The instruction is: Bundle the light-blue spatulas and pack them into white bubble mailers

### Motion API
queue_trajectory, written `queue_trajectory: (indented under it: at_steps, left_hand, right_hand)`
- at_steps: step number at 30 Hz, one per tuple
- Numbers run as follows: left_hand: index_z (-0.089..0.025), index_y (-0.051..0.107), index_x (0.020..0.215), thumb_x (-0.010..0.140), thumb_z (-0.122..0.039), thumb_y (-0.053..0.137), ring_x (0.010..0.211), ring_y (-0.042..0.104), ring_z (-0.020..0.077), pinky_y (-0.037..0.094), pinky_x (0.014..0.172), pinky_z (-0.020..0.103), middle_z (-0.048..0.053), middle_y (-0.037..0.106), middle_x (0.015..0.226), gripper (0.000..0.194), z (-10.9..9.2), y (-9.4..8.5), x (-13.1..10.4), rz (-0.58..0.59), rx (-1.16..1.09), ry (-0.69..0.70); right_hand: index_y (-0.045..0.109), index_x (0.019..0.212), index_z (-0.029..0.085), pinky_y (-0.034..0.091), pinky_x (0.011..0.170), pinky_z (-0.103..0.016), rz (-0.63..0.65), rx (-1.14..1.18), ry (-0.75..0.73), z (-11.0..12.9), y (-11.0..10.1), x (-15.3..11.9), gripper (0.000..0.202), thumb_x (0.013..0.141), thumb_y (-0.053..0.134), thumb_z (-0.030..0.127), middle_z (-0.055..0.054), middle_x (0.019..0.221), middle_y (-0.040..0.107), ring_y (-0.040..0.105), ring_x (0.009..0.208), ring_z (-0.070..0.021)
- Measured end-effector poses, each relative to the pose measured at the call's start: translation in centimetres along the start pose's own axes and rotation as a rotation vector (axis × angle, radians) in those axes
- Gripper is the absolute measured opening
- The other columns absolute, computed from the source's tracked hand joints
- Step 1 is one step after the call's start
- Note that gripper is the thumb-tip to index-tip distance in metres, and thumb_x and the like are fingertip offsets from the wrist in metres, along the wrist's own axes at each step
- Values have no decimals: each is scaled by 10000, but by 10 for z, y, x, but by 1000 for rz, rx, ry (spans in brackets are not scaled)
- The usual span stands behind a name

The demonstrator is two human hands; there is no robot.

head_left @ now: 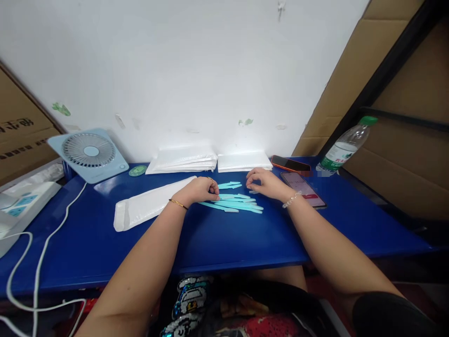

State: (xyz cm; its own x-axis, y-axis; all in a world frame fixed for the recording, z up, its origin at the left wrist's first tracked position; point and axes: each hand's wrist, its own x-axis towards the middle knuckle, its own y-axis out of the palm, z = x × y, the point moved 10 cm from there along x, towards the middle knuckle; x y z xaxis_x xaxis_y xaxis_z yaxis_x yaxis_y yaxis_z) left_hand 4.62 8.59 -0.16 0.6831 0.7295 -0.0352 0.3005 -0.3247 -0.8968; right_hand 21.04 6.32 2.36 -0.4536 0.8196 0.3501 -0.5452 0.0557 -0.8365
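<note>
Turquoise eyebrow razors (238, 204) with slim handles and pale tips lie fanned in a loose pile on the blue table (242, 243). Two or so more razors (229, 186) lie just behind the pile. My left hand (201, 191) is closed, its thumb and fingertips pinching at the left ends of the piled razors. To the right of the pile, my right hand (265, 183) hovers with loosely curved fingers, nothing visible between them. A small pale tip (253, 192) shows beneath it. A white padded envelope (147, 206) lies flat, partly under my left hand.
Two stacks of white envelopes (182, 160) (243, 161) rest against the wall. A blue fan (91, 152), a green disc (137, 171) and a power strip (26, 206) with cables are at left. Two phones (291, 164) (303, 189) and a water bottle (345, 147) stand or lie at right.
</note>
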Motion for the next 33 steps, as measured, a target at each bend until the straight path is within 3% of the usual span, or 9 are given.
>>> queue_trajectory:
  at_steps: [4, 11, 17, 23, 28, 33]
  left_hand:
    - [-188, 676, 790, 692, -438, 605, 619, 535, 130, 351, 542, 226, 10, 649, 723, 278, 9, 9, 3, 39, -15, -60]
    - [-179, 657, 771, 777, -389, 493, 618, 522, 126, 336, 558, 231, 20, 651, 735, 266, -5, 4, 8, -54, 39, -20]
    - [-188, 663, 856, 695, -420, 597, 691, 548, 141, 346, 583, 228, 19, 652, 803, 289, -6, 2, 5, -56, 98, -18]
    - [-178, 663, 801, 749, -362, 529, 618, 533, 124, 329, 546, 226, 8, 637, 701, 233, -7, 8, 7, -8, 64, -19]
    - [-175, 654, 800, 783, -352, 507, 610, 521, 116, 332, 552, 228, 10, 643, 720, 230, -13, 1, 7, -62, 36, 17]
    - [-175, 648, 784, 821, -363, 485, 607, 519, 124, 335, 565, 236, 12, 648, 736, 252, -16, -5, 9, -124, 65, 12]
  right_hand:
    - [693, 811, 215, 453, 825, -358, 21, 47, -23, 14, 9, 1, 129, 822, 594, 297, -59, 980, 623, 579, 924, -210]
    - [687, 899, 223, 433, 819, -348, 27, 45, -41, 29, 21, 5, 177, 811, 623, 363, -61, 994, 623, 563, 946, -215]
    - [681, 962, 229, 388, 874, -397, 56, -33, -70, 30, 34, 8, 215, 828, 601, 378, -77, 1048, 607, 537, 1012, -246]
    - [682, 869, 230, 345, 903, -425, 66, -87, -107, 34, 45, 12, 139, 831, 605, 340, -66, 1033, 613, 524, 1017, -252]
    - [655, 782, 208, 373, 889, -396, 11, 21, -75, 32, 30, 13, 110, 814, 625, 310, -52, 1019, 628, 545, 1001, -230]
    - [670, 733, 210, 423, 856, -387, -42, 100, 14, 13, 3, 8, 146, 795, 634, 337, -50, 989, 630, 568, 948, -222]
